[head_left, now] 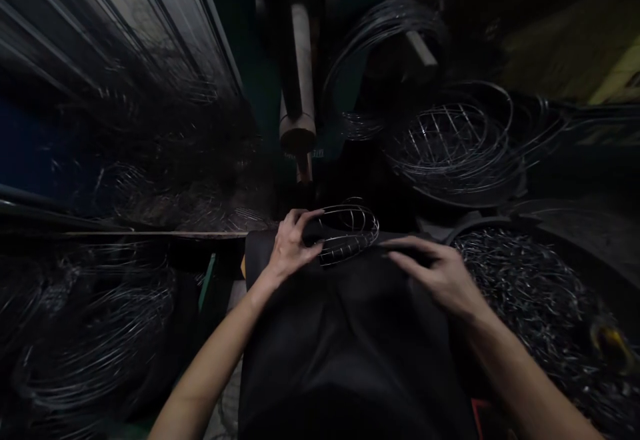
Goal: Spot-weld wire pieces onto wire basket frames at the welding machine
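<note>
A small round wire frame (377,228), made of thin rings joined by short cross wires, is held at its left side by my left hand (290,243). The thumb and fingers grip its upper and lower rings. To the right of the frame, my right hand (443,273) is apart from it, with thumb and fingers stretched out and a gap between them. No held thing shows in that hand, though the fingertips are dim. Beneath both hands spreads a black apron (345,340) over my lap.
Ahead stands a machine with a cylindrical metal arm (299,120). On the right are piled wire frames (450,140) and a wide tub of small metal pieces (525,287). A wire coil (380,23) hangs behind. Wire rings (100,340) are heaped at lower left.
</note>
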Motion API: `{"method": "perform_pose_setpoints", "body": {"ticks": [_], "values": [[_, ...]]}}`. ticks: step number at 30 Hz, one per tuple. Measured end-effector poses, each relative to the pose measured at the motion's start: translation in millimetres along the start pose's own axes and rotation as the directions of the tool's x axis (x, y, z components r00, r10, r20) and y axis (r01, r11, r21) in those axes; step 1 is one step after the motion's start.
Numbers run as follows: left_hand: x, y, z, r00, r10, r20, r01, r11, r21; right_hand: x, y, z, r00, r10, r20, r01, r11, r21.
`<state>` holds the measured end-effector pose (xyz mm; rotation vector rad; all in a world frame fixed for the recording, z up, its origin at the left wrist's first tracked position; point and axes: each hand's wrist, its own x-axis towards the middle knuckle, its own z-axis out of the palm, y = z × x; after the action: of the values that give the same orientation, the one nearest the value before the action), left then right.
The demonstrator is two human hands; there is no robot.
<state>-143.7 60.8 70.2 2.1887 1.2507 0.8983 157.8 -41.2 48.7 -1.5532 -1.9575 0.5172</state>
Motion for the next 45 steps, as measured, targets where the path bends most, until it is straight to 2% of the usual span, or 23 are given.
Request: {"method": "perform_pose_setpoints", "body": {"ticks": [4,7,10,12,15,17,20,22,24,26,28,31,34,38,42,45], "values": [[-0.7,2.8,1.6,0.995,0.051,0.088,-0.058,0.995,0.08,69.2,-57.6,19.4,0.985,-0.028,0.173,0.012,0.996,0.091],[-2.1,5.0,-1.2,0.989,0.071,0.126,-0.087,0.988,0.127,91.6,-79.8,22.7,0.986,-0.062,0.153,0.066,0.998,-0.022],[-3.4,4.1,-2.3,0.991,0.052,0.127,-0.067,0.991,0.119,95.3,-92.4,19.2,0.978,-0.181,0.104,0.2,0.953,-0.228],[-4.1,1.4,-1.2,0.995,0.011,0.1,-0.019,0.997,0.08,92.8,-101.5,10.3,0.959,-0.267,0.097,0.283,0.923,-0.261],[-5.3,-4.1,1.3,0.998,-0.043,0.052,0.042,0.999,0.014,83.6,-116.4,-12.4,0.958,-0.285,0.035,0.287,0.949,-0.133],[-6.4,-7.2,2.0,0.997,-0.069,0.024,0.069,0.998,-0.013,72.4,-121.2,-27.9,0.981,-0.19,-0.024,0.19,0.981,-0.029],[-8.0,-9.8,1.0,0.995,-0.103,-0.01,0.102,0.994,-0.04,43.4,-106.9,-40.3,0.997,0.033,-0.067,-0.026,0.995,0.097],[-8.6,-11.0,-0.4,0.994,-0.106,-0.025,0.105,0.993,-0.054,14.4,-81.2,-38.6,0.982,0.176,-0.073,-0.166,0.979,0.12],[-8.3,-12.1,-1.8,0.995,-0.097,-0.039,0.094,0.994,-0.062,-20.8,-48.9,-30.4,0.955,0.275,-0.109,-0.274,0.961,0.032],[-7.1,-11.9,-3.7,0.994,-0.079,-0.072,0.073,0.995,-0.071,-56.2,-19.3,-19.2,0.939,0.299,-0.172,-0.327,0.931,-0.165],[-5.4,-9.4,-6.8,0.992,-0.051,-0.111,0.042,0.996,-0.079,-83.3,0.6,-9.5,0.955,0.247,-0.168,-0.293,0.882,-0.369],[-3.9,-2.9,-12.4,0.987,0.018,-0.16,-0.032,0.996,-0.083,-97.6,11.2,-5.1,0.973,0.165,-0.159,-0.227,0.801,-0.554],[-4.6,1.4,-14.4,0.987,0.051,-0.152,-0.061,0.996,-0.066,-84.5,8.0,-9.8,0.968,0.162,-0.19,-0.237,0.833,-0.501],[-5.1,4.2,-12.5,0.996,0.006,-0.092,-0.007,1.0,-0.012,-43.4,-9.4,-9.2,0.965,0.243,-0.095,-0.253,0.961,-0.111],[-3.0,10.8,-12.9,0.999,0.032,-0.04,-0.029,0.998,0.052,15.6,-43.8,3.6,0.965,0.241,0.105,-0.262,0.918,0.297],[-3.5,13.5,-12.7,0.998,0.059,0.021,-0.061,0.993,0.102,58.5,-70.0,12.5,0.968,0.124,0.216,-0.202,0.899,0.39]]}}
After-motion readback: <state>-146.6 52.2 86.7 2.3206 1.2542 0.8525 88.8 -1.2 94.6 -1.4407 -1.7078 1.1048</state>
